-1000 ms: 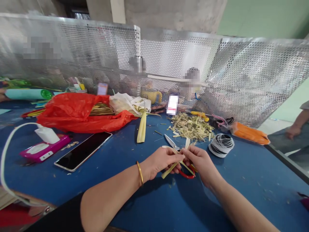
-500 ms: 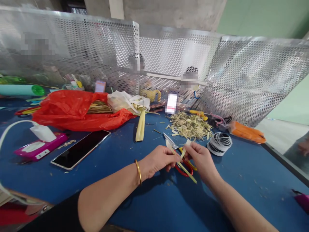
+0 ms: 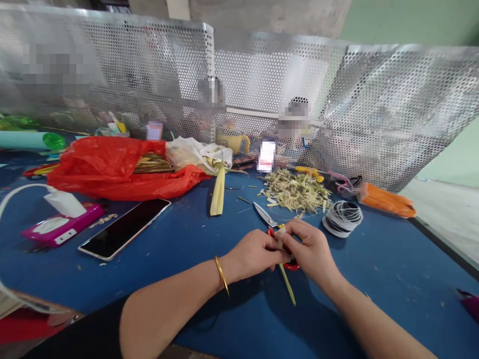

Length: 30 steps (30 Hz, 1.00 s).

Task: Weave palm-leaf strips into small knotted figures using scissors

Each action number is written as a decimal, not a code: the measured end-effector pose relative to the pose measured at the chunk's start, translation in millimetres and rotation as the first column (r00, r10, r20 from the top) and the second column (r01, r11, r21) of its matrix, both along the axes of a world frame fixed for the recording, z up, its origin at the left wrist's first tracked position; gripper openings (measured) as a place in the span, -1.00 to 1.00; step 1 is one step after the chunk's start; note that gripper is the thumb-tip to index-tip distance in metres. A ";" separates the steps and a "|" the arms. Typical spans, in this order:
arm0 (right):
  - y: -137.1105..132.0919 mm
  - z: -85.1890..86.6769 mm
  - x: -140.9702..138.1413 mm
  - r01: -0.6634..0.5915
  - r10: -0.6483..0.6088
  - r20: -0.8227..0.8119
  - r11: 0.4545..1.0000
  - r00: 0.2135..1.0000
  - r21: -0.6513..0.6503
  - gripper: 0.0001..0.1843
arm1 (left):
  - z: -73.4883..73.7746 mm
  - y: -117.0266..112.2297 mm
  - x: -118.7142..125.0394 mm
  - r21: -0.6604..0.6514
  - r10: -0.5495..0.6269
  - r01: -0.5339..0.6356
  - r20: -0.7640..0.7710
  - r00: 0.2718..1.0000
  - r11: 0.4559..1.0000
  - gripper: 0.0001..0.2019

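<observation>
My left hand [image 3: 260, 254] and my right hand [image 3: 307, 244] meet over the table, both closed on a pale green leaf strip [image 3: 287, 285]. Its narrow tail hangs down below my fingers, while the whitish upper part is pinched between the two hands and mostly hidden. Under them lies a pair of scissors [image 3: 266, 215], blades pointing away to the upper left, with red and yellow handles partly covered. Beyond my right hand sits a heap of chopped plant bits [image 3: 297, 192]. To its right is a spool of white cord [image 3: 342, 219].
A red plastic bag [image 3: 97, 169] of dried strips and a long pale husk piece [image 3: 217, 194] lie farther back. At left are a phone [image 3: 125, 229] and a purple power strip [image 3: 63, 224]. Perforated metal panels [image 3: 262, 75] stand behind, with people beyond; an orange packet [image 3: 387, 200] is at right.
My hands have come closer together and the strip's whitish upper end is now gathered between my fingers. Its tail points more steeply downward. My view has shifted slightly.
</observation>
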State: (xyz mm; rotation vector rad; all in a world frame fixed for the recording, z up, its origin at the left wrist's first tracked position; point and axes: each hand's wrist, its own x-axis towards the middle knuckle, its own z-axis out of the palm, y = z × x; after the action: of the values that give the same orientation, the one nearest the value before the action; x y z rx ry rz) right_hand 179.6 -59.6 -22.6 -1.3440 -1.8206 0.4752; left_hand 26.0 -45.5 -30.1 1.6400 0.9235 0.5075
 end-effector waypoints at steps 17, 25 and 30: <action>10.1 9.7 22.1 0.253 -0.252 -0.030 0.967 0.967 0.022 -0.69 | 6.3 8.9 -2.9 -0.446 0.350 -0.198 0.288 0.891 0.873 -0.68; 4.6 7.5 13.7 -0.010 0.004 0.297 1.000 0.955 0.018 -0.75 | 3.5 11.7 -3.1 -0.464 0.393 -0.222 0.313 0.865 0.858 -0.61; 8.2 19.0 24.2 -0.054 -0.002 0.319 0.985 0.948 0.167 -0.79 | 11.9 21.3 -13.9 -0.577 0.503 -0.267 0.298 0.811 0.772 -0.31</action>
State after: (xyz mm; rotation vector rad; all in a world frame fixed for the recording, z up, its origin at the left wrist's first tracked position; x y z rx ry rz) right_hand 203.8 -51.5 -3.6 -1.3348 -2.0903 0.1095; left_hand 12.1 -24.2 -18.2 0.7843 0.9569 0.8062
